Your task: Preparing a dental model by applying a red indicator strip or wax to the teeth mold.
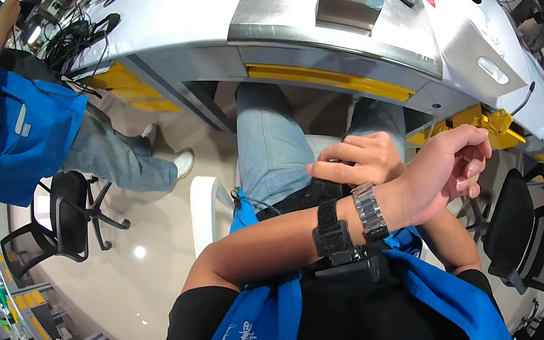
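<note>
Head view: the person sits back from the tabletop (177, 8), arms crossed over the lap. Neither hand holds anything, and the metal block (346, 7) and white box (477, 34) on the tabletop lie far off, out of reach, so by the look of it no handling is under way.

The left hand (451, 171) hangs at the right, loosely curled, fingers bent toward the palm and pinching nothing. Its wrist carries a metal wristwatch (370, 211), with a black strap (330, 231) just beside it.

The right hand (355, 161) lies just beyond that wrist, fingers stretched flat and close together, resting on the lap; whether it touches the wristwatch I cannot tell.

Far left, a co-worker in a blue vest (27, 129) sits near a black chair (68, 214).
</note>
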Demonstrator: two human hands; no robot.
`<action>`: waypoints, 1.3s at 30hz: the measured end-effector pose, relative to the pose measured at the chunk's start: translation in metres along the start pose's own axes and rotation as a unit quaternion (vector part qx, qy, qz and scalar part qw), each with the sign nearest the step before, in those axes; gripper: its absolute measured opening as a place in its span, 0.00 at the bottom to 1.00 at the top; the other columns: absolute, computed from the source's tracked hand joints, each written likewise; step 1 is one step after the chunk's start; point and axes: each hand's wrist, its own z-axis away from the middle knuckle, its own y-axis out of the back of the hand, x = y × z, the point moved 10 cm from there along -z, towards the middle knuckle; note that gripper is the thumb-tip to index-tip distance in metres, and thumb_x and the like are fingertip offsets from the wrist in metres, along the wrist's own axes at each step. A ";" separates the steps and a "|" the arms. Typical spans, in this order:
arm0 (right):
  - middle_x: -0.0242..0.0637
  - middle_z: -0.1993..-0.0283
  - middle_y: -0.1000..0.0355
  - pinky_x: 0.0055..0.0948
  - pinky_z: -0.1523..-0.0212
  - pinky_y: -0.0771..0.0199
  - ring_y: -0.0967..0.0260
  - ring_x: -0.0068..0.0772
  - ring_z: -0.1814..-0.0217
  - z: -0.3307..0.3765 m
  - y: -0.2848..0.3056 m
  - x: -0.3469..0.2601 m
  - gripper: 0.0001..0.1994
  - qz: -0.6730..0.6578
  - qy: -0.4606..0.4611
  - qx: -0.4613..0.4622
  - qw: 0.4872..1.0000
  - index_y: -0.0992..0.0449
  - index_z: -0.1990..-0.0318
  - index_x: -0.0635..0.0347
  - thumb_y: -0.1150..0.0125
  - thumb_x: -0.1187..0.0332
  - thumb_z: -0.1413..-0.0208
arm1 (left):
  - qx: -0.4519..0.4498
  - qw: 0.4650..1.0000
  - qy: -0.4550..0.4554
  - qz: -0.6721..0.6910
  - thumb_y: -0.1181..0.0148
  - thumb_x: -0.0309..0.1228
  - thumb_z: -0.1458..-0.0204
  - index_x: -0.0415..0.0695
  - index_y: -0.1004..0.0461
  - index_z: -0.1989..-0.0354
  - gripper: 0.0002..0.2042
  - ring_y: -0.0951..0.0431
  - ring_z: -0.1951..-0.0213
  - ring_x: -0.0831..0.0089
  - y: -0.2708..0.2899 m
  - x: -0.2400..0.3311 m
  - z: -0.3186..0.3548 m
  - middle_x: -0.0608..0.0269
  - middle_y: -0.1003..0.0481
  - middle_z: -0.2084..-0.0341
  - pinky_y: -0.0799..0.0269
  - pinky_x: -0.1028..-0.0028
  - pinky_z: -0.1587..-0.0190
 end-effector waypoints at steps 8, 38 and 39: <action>0.29 0.62 0.25 0.25 0.83 0.38 0.35 0.25 0.80 0.006 -0.016 -0.008 0.23 0.007 0.062 -0.044 0.997 0.20 0.49 0.48 0.35 0.63 0.57 | 0.010 0.998 0.016 0.065 0.46 0.41 0.37 0.47 0.28 0.70 0.13 0.42 0.82 0.81 0.009 -0.018 -0.005 0.74 0.37 0.82 0.37 0.75 0.71; 0.30 0.72 0.29 0.28 0.83 0.25 0.29 0.26 0.81 0.078 -0.050 0.102 0.31 -0.713 -0.455 0.260 0.466 0.26 0.48 0.58 0.66 0.40 0.29 | 0.244 0.817 -0.248 -0.460 0.48 0.37 0.35 0.42 0.27 0.66 0.12 0.32 0.75 0.82 0.103 0.201 0.124 0.68 0.30 0.76 0.33 0.80 0.68; 0.30 0.72 0.29 0.28 0.83 0.25 0.29 0.26 0.81 0.076 -0.050 0.101 0.31 -0.714 -0.452 0.260 0.467 0.26 0.48 0.58 0.66 0.40 0.29 | 0.265 0.782 -0.255 -0.503 0.48 0.37 0.35 0.42 0.27 0.66 0.12 0.31 0.75 0.82 0.103 0.212 0.127 0.69 0.29 0.77 0.34 0.81 0.68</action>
